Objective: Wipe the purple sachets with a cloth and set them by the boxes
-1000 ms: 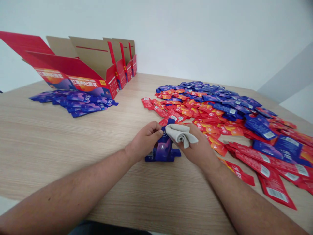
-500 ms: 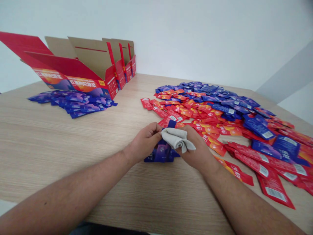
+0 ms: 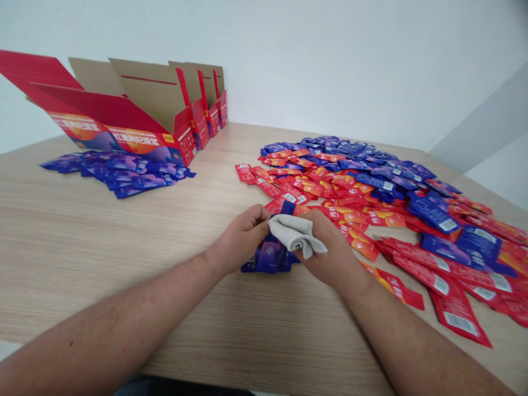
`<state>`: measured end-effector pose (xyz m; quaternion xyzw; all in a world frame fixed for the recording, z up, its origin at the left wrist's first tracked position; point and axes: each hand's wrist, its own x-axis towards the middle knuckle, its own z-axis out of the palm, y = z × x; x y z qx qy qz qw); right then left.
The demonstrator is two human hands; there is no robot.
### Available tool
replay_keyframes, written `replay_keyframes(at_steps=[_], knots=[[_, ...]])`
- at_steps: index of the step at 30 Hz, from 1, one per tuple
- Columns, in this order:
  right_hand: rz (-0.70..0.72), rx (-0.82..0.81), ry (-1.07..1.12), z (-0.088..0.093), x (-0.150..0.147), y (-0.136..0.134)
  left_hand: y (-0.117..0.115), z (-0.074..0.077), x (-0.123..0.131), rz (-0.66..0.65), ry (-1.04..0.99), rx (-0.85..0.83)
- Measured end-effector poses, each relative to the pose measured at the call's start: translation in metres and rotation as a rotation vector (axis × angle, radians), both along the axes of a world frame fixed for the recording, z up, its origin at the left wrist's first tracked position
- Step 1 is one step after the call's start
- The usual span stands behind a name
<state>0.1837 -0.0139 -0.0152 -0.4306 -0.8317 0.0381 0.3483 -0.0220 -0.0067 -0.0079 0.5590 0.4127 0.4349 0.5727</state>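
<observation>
Seemingly: left hand [image 3: 241, 236] and right hand [image 3: 330, 250] both closed on grey cloth [image 3: 295, 234] | blue sachet [image 3: 270, 256] underneath (half hidden)

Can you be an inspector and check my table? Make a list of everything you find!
Surface: light wood-grain table.
Job's things: grey cloth pressed against a purple sachet.
Clutter: big heap of red and blue sachets; smaller pile of purple sachets; open red cartons standing in a row.
Hands: left hand pinches the purple sachet; right hand holds the grey cloth.
Cables: nothing seen.
Surroundings: white wall behind the table.
</observation>
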Motion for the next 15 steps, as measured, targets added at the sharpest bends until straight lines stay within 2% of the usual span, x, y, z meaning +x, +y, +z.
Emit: replay_keyframes(at_steps=[2, 6, 10, 11, 15], knots=[[0.019, -0.004, 0.023, 0.002, 0.000, -0.001, 0.000, 0.001, 0.000, -0.016, 0.002, 0.008], [-0.087, -0.009, 0.043, 0.006, -0.001, -0.002, 0.000, 0.000, 0.001, 0.016, -0.044, -0.055], [0.129, -0.018, 0.019, 0.012, -0.001, -0.006, -0.001, 0.001, 0.002, -0.016, -0.092, -0.088], [0.140, -0.014, 0.016, 0.013, -0.001, -0.006, -0.001, 0.002, 0.002, -0.022, -0.087, -0.088], [-0.068, 0.060, 0.033, 0.012, 0.004, -0.001, -0.003, 0.006, 0.001, -0.084, -0.060, -0.093]])
